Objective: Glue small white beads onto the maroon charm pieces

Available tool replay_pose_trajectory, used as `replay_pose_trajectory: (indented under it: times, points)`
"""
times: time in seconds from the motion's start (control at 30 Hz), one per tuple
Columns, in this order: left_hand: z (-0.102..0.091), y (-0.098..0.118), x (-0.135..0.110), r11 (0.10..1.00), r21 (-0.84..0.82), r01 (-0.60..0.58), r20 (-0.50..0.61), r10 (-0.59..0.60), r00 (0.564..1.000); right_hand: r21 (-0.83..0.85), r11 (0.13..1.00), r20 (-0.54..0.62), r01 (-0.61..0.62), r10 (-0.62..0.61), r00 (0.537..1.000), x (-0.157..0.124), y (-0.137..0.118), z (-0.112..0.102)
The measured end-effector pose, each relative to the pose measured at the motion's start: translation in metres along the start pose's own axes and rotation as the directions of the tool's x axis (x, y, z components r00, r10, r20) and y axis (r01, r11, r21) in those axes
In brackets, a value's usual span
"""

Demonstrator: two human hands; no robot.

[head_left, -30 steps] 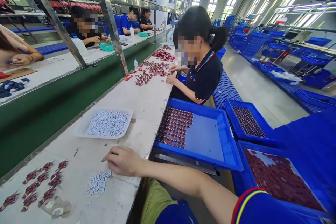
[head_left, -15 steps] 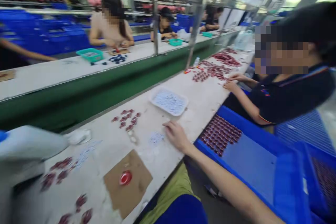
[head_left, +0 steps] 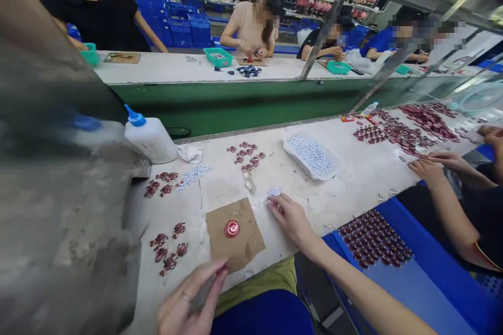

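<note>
My right hand (head_left: pixel 291 218) rests on the white bench with its fingers stretched forward, the tips touching a small heap of white pieces (head_left: pixel 274 190). At the bottom edge my left hand (head_left: pixel 191 301) is blurred; its fingers pinch a thin grey stick-like thing whose tip points toward a brown cardboard square (head_left: pixel 236 243). A red round cap (head_left: pixel 231 229) lies on that cardboard, between my two hands. Small groups of dark red pieces (head_left: pixel 168 251) lie left of the cardboard, and another group of red pieces (head_left: pixel 247 154) lies farther back.
A white glue bottle (head_left: pixel 151 140) with a blue cap stands at the back left. A white tray (head_left: pixel 312 156) holds white pieces. A blue tray (head_left: pixel 412 272) with rows of red pieces sits at my right. A co-worker's hands (head_left: pixel 430 170) work nearby. A grey post (head_left: pixel 58 209) blocks the left.
The view has swung to the left. My left hand has come into view at the bottom. My right hand has stayed on the bench by the white pieces.
</note>
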State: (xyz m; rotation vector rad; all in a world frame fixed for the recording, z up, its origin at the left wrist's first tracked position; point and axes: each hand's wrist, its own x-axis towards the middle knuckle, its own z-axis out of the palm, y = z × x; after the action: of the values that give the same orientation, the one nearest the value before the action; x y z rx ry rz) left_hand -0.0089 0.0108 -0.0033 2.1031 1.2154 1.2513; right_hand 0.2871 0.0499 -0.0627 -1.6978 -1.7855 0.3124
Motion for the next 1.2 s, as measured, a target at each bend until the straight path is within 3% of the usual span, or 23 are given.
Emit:
replay_pose_trajectory:
  times: [0.17,0.27,0.33,0.4,0.53,0.67,0.8,0.9,1.2]
  points:
    - [0.006,-0.004,0.007,0.966,-0.073,0.247,-0.019,-0.249,0.968,-0.043,0.997,0.126,0.059,-0.053,0.991,-0.001,0.002,0.001]
    - [0.008,-0.002,-0.001,0.887,-0.196,0.419,-0.045,-0.435,0.900,-0.007,0.992,0.241,0.126,-0.121,0.963,-0.002,0.004,-0.014]
    - [0.010,-0.002,-0.006,0.838,-0.279,0.469,-0.081,-0.507,0.858,0.033,0.987,0.302,0.159,-0.161,0.940,-0.004,0.005,-0.026]
    - [0.010,-0.004,-0.008,0.857,-0.264,0.444,-0.092,-0.480,0.872,0.049,0.988,0.302,0.147,-0.155,0.941,-0.006,0.004,-0.033]
    - [0.007,-0.009,-0.009,0.920,-0.150,0.362,-0.077,-0.375,0.924,0.006,1.000,0.174,0.016,-0.017,0.985,-0.014,-0.004,-0.029]
    - [0.007,-0.009,-0.010,0.918,-0.140,0.370,-0.075,-0.383,0.921,-0.012,0.997,0.124,-0.074,0.075,0.989,-0.015,-0.016,-0.016]
    - [0.009,-0.011,-0.013,0.874,-0.153,0.461,-0.077,-0.476,0.876,-0.018,0.992,0.135,-0.125,0.127,0.983,-0.009,-0.020,-0.012]
    - [0.007,-0.015,-0.013,0.909,-0.159,0.385,-0.035,-0.394,0.918,-0.012,0.989,0.165,-0.145,0.145,0.975,-0.004,-0.020,-0.013]
    - [-0.002,-0.013,0.002,0.975,-0.088,0.206,0.019,-0.205,0.979,0.059,0.993,0.256,-0.106,0.088,0.963,0.005,-0.029,-0.015]
